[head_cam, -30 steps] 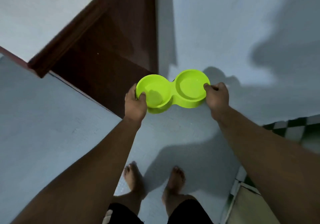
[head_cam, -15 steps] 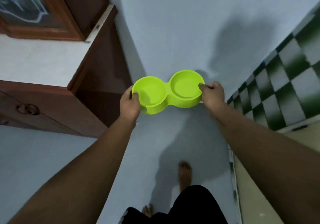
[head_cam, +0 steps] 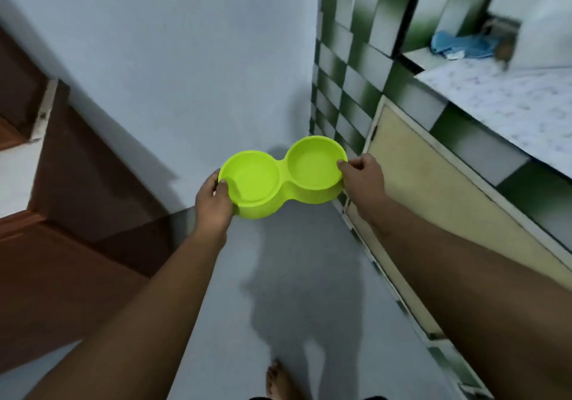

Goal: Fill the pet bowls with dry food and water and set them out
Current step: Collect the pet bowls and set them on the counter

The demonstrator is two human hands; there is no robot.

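Grey floor (head_cam: pixel 294 276) underfoot, one bare foot (head_cam: pixel 278 381) at 6 o'clock. At centre the bowl (head_cam: pixel 278 180) is carried level in the air. The left hand (head_cam: pixel 213 204) is clamped on its 9 o'clock rim and the right hand (head_cam: pixel 362 176) pinches its 3 o'clock rim. Both wells look empty. Within the last second the view has swung from the cabinet (head_cam: pixel 77 245) at 9 o'clock to the bench (head_cam: pixel 510 102) at 2 o'clock, so filling probably comes next.

Dim, cool light. A soft shadow falls on the floor (head_cam: pixel 297 276) ahead. The right edge is motion-blurred; straight lines bow at the edges.
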